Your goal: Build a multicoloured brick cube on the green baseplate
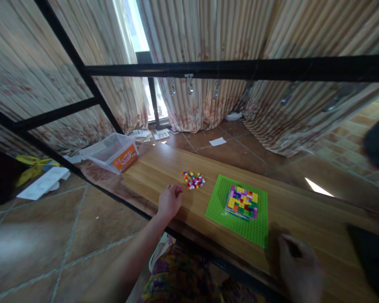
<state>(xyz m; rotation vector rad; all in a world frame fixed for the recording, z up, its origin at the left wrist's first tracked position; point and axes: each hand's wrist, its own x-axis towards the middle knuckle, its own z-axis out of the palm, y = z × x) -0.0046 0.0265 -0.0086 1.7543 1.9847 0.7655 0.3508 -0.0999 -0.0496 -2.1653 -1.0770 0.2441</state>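
Note:
My left hand (170, 201) is closed in a pinch over the wooden table, with a small pinkish-purple toy brick (180, 190) at its fingertips. Just beyond it lies a loose pile of small coloured bricks (194, 180). A green studded baseplate (216, 202) rests to the right of the pile. On the plate stands a square block built from multicoloured bricks (242, 202), its top mostly yellow, purple, green and orange. Beside the plate's near right corner, my right hand (300, 265) is curled and somewhat blurred; whatever its fingers hold, if anything, is hidden.
A clear plastic bin (110, 153) with an orange label stands at the table's far left end. A black flat object (371, 252) lies at the right. A black metal bar (224, 70) with hooks crosses ahead, before striped curtains (208, 33). Papers (217, 142) lie on the tiled floor.

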